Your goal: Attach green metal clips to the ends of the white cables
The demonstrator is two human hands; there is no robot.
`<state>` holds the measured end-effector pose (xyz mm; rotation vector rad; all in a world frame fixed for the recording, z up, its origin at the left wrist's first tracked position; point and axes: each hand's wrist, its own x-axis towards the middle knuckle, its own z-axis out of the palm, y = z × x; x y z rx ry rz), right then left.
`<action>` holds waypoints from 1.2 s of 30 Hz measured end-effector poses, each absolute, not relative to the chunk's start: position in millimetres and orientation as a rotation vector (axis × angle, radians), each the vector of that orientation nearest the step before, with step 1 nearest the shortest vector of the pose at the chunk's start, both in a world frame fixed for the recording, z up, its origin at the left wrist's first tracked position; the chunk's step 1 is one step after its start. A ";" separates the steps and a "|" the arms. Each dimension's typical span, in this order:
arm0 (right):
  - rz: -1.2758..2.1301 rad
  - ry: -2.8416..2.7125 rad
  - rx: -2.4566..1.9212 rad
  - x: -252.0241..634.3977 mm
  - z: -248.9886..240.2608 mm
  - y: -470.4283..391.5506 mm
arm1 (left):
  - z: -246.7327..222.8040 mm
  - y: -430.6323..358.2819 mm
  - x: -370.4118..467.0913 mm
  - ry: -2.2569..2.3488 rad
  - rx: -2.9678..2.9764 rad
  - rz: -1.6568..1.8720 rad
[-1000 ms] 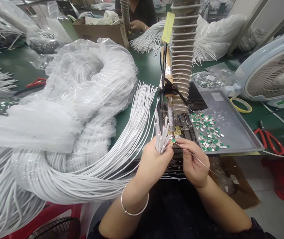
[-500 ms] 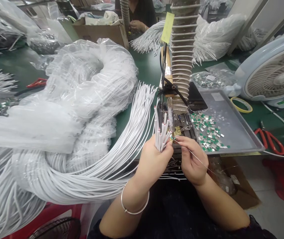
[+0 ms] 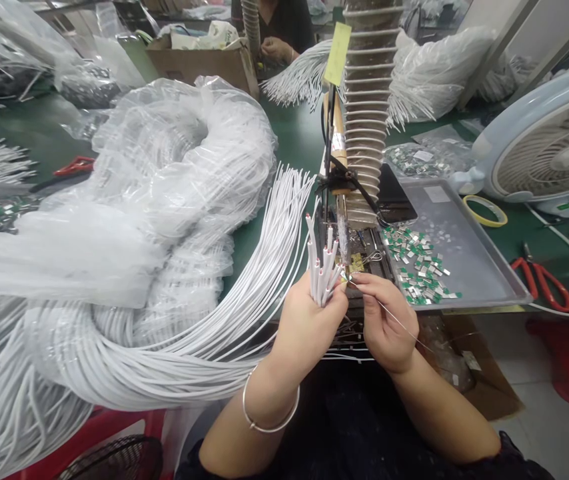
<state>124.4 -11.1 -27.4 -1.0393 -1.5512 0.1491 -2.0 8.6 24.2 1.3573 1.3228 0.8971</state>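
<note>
My left hand (image 3: 307,327) grips a bunch of white cable ends (image 3: 320,267) that stand upright, their tips stripped and reddish. My right hand (image 3: 383,320) pinches a small green circuit chip (image 3: 346,277) against one cable tip, and a thin solder wire (image 3: 404,327) runs out past its fingers to the right. Both hands sit just below the soldering iron (image 3: 338,193) clamped on its black stand (image 3: 359,260). The cables trail left into a big white bundle (image 3: 174,340).
A metal tray (image 3: 469,253) holds several green chips (image 3: 417,267). A ribbed fume hose (image 3: 367,100), fan (image 3: 549,140), tape ring (image 3: 484,211) and red scissors (image 3: 544,283) stand right. Bagged cables (image 3: 164,167) fill the left. Another person's hand (image 3: 274,50) works at the far side.
Both hands have risen slightly toward the soldering iron, bringing the chip and cable tip nearer the stand. The grips are unchanged.
</note>
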 end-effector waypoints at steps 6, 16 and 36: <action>0.162 -1.548 -1.050 124.8 -29.2 -11.5 | 20.6 8.9 -2.0 1.321 1.369 0.928; 0.239 -1.550 -1.025 125.7 -33.6 -16.0 | 12.0 4.6 -2.3 1.336 1.335 0.910; 0.102 -1.651 -1.248 168.4 -26.2 -47.9 | -22.4 -22.9 -16.3 1.053 1.286 0.779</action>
